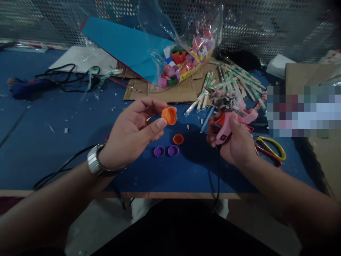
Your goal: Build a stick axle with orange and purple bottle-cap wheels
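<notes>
My left hand (138, 129), with a metal-banded watch at the wrist, pinches an orange bottle cap (169, 116) between thumb and fingers, its hollow side turned to the right. My right hand (236, 138) is wrapped round a pink glue gun (226, 128) with a small dark switch and an orange trigger. A greyish, ragged clump (225, 97) is at the gun's far end; I cannot make out what it is. On the blue table between my hands lie an orange cap (178, 139) and two purple caps (159, 152), hollow side up.
Behind, a clear bag (183, 64) of coloured caps rests on cardboard (160, 93) beside a blue sheet (119, 42). Wrapped sticks (231, 78) lie back right. Yellow-and-red-handled scissors (274, 149) sit right of the gun. Black cords (66, 161) cross the table; a cardboard box (303, 74) stands right.
</notes>
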`<state>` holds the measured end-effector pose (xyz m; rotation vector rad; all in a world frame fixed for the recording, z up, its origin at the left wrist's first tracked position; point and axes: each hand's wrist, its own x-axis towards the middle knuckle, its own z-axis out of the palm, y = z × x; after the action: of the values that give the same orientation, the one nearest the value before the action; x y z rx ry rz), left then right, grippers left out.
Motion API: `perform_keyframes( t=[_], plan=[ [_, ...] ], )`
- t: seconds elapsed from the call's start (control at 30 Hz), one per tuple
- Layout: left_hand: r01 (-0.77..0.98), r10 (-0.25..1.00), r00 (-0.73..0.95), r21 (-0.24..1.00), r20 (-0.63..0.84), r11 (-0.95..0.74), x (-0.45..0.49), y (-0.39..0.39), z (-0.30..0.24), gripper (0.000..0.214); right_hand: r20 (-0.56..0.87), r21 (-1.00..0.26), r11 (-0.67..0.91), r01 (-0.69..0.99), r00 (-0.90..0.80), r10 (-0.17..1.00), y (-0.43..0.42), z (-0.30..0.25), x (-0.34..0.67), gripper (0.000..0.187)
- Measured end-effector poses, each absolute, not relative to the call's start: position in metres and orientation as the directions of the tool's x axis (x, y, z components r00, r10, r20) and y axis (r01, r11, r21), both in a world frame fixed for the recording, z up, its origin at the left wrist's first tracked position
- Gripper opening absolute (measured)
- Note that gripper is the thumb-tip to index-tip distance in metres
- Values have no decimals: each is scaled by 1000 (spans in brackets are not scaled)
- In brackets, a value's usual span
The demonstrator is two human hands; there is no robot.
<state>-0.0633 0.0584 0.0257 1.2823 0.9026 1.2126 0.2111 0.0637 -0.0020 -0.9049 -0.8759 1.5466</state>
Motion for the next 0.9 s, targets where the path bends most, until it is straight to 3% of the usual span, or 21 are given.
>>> perform_keyframes(
  t=[0.1, 0.37, 0.67, 0.9],
  plan=[
    [7, 976, 124, 983, 180, -183, -64, 58, 24, 39, -75, -898, -136, -418, -160, 984, 64, -3, 213, 45],
    [132, 960, 119, 954, 254, -268, -66, 59, 23, 38, 6, -910, -128, -394, -321, 947, 62, -6, 220, 42],
    [332, 871, 184, 806, 455, -491, -64, 44, 17, 39, -106, -963, -213, -167, -495, 862, 55, -9, 224, 55],
    [399, 745, 224, 639, 628, -658, -64, 45, 15, 42, -93, -982, -163, -97, -500, 861, 54, -11, 223, 55]
  ],
)
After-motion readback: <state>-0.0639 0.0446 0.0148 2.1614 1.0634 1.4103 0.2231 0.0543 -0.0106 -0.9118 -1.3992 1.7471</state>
